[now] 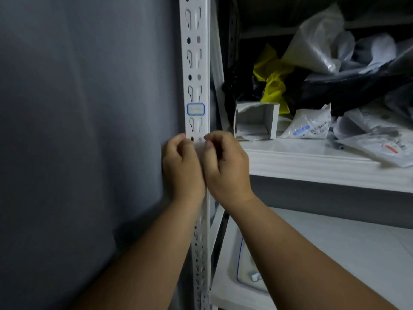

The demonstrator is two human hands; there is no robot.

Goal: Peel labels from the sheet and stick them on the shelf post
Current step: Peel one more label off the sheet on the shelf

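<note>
Both hands are raised against the white slotted shelf post (196,63), side by side and nearly touching. The left hand (182,166) and right hand (225,166) have their fingers curled in toward the post's face, just below a blue-bordered label (195,109) already stuck there. Whatever they pinch is too blurred to make out. To the right, a white shelf (312,162) carries a small open cardboard box (254,119), a yellow plastic bag (273,79), black bags and clear packets.
</note>
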